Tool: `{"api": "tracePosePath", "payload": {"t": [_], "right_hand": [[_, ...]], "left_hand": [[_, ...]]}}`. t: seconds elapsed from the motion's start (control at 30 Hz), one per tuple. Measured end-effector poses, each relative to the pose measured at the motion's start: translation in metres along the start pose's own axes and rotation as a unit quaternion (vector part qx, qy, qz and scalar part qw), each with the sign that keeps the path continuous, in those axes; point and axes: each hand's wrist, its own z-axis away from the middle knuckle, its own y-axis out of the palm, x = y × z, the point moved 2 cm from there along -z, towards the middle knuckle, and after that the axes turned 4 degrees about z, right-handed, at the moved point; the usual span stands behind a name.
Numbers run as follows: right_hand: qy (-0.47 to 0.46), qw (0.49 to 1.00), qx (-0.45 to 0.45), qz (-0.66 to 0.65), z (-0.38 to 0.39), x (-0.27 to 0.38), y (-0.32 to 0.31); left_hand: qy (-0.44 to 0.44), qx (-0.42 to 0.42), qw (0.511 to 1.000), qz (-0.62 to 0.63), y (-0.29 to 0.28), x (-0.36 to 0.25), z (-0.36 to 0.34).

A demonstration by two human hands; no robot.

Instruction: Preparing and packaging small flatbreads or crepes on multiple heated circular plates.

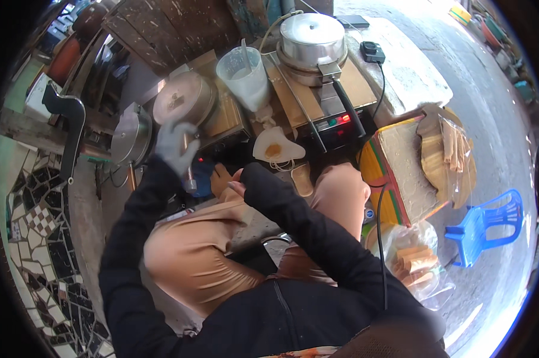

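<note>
My left hand, in a grey glove, closes round the upper part of the metal handle at the front of a round flat iron. That iron's lid is down, dull and stained on top. My right hand is above my lap near my bent knee; the black sleeve covers most of it, and only some fingertips show. Whether it holds anything is hidden. To the left of my gloved hand stands another round iron, its plate tipped up on edge, with a copper-coloured handle.
A shiny round iron with lit lamps stands ahead at right. Between the irons are a batter pitcher with a utensil and a stained white cloth. Rolled wafers in plastic, a bag of rolls and a blue chair are at right.
</note>
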Motion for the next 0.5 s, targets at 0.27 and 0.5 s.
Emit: {"api": "tracePosePath", "payload": {"t": [0.27, 0.5], "right_hand": [[0.028, 0.997, 0.001, 0.073, 0.003, -0.027, 0.018], [0.036, 0.995, 0.012, 0.091, 0.003, -0.036, 0.018]], "left_hand": [[-0.429, 0.024, 0.611, 0.665, 0.009, 0.008, 0.075], [-0.115, 0.054, 0.503, 0.855, -0.112, 0.059, -0.034]]}}
